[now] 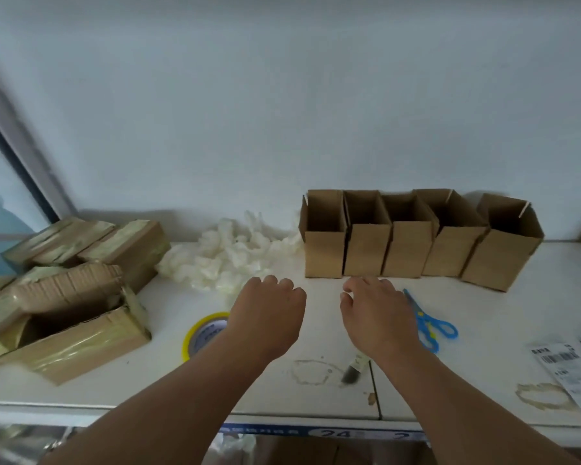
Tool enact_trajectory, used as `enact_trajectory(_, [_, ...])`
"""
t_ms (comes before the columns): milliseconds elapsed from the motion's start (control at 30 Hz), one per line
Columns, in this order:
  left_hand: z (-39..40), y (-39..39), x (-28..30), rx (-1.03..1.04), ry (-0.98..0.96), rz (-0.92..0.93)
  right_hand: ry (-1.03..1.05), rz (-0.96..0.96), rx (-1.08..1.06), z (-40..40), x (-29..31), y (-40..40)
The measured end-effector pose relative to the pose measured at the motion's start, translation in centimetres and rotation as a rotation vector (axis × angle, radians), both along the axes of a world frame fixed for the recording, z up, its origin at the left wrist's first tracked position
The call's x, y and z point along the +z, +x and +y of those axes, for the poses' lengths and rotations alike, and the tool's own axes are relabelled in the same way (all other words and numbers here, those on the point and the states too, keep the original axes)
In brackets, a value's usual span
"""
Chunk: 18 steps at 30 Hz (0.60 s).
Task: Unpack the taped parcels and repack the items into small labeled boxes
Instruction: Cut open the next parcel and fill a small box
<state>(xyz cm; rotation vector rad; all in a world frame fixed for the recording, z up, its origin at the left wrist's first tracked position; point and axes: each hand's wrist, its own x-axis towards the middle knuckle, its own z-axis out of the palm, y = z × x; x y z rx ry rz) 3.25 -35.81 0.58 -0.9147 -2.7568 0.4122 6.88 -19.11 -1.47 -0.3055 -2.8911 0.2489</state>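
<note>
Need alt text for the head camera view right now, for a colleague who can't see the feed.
Two bare hands, left hand and right hand, hover empty over a white table before five open brown cardboard boxes. Yellow-taped cardboard parcels, one torn open, sit left beside white foam padding. A yellow tape roll, blue scissors and printed labels lie nearby.

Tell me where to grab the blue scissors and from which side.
Take the blue scissors by the looped handles, nearest you, coming from above with the right hand. They lie flat on the table, blades pointing away under that hand.
</note>
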Motion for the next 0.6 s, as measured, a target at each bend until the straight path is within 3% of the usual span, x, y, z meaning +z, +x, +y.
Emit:
enact_trajectory(300, [-3.3,-0.4,-0.6,0.045,0.084,-0.006,-0.142,0.029,0.036,-4.2,-0.8,-2.6])
enact_trajectory(600, [-8.2,-0.8,-0.5,0.144,0.018,-0.032,-0.115,0.020,0.176,-9.3,0.6,-3.6])
